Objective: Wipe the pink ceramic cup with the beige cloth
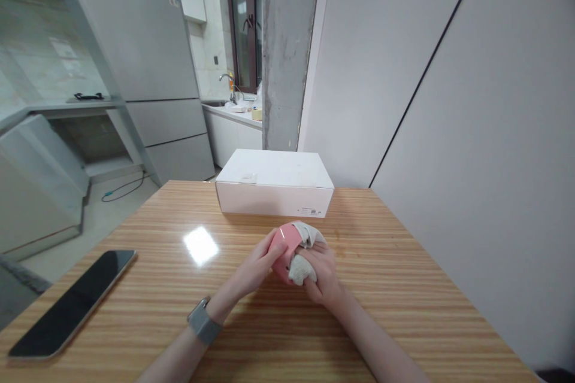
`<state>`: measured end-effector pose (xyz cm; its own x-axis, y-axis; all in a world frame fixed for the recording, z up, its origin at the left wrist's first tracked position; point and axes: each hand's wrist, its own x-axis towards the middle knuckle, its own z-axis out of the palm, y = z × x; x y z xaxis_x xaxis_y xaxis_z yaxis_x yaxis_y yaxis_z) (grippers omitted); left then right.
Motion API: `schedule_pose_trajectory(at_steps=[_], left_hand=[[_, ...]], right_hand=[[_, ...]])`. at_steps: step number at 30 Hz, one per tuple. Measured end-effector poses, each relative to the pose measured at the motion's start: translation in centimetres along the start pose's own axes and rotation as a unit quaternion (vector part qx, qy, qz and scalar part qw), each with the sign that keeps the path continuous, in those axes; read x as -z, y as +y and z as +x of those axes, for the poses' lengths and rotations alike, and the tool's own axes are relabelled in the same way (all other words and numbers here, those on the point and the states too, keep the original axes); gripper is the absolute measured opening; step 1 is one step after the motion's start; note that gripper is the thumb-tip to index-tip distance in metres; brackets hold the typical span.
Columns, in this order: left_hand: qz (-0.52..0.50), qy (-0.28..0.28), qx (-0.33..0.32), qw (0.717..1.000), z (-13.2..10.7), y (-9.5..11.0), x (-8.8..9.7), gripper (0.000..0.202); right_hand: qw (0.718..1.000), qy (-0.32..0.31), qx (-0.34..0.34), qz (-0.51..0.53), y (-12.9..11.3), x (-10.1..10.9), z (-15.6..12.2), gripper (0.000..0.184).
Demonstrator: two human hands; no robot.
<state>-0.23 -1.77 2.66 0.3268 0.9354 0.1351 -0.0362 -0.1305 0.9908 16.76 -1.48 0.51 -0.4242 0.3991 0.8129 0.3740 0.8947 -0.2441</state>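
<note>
My left hand (259, 261) grips a glossy pink rounded object (283, 240) from its left side, with the thumb lying across it. What kind of thing it is cannot be made out, since hands and fabric cover much of it. My right hand (324, 272) is closed on a pale grey-white cloth (302, 270), bunched against the pink object's right side. Another fold of the cloth drapes over the top right of the object. Both hands are close together above the middle of the wooden table (381, 311).
Just beyond the hands, a closed white box (274, 198) lies near the table's far edge. A dark-screened phone (74, 305) is on the left of the table. A white wall (485, 131) borders the right side; a refrigerator (157, 60) and sink tap (231, 87) stand farther back.
</note>
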Motion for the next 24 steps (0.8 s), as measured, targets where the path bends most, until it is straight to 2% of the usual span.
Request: schedule_pose_trajectory(at_steps=[4, 8, 11, 14, 18, 24], left_hand=[[-0.029, -0.021, 0.008, 0.999, -0.2, 0.5, -0.1, 0.044], [-0.072, -0.023, 0.007, 0.997, 0.0, -0.1, -0.2, 0.037], [-0.099, 0.031, 0.017, 0.994, 0.4, -1.3, -0.3, 0.024], [-0.099, 0.084, 0.037, 0.991, 1.0, -2.0, -0.4, 0.03], [-0.055, 0.079, 0.051, 0.994, 1.2, -1.2, -0.2, 0.036], [0.038, 0.035, 0.039, 0.998, 0.7, 0.6, -0.1, 0.044]], right_hand=[[0.999, 0.042, -0.024, 0.003, 0.1, 0.4, 0.0, 0.026], [0.999, 0.037, -0.012, -0.015, 0.6, 0.4, -0.2, 0.03], [0.999, 0.002, 0.029, -0.032, 0.9, 0.1, -0.3, 0.034], [0.997, -0.029, 0.072, -0.028, 0.7, -0.4, -0.3, 0.033], [0.994, -0.041, 0.098, -0.021, 0.2, -0.9, -0.1, 0.038], [0.998, -0.029, 0.047, -0.019, 0.1, -0.9, -0.3, 0.029]])
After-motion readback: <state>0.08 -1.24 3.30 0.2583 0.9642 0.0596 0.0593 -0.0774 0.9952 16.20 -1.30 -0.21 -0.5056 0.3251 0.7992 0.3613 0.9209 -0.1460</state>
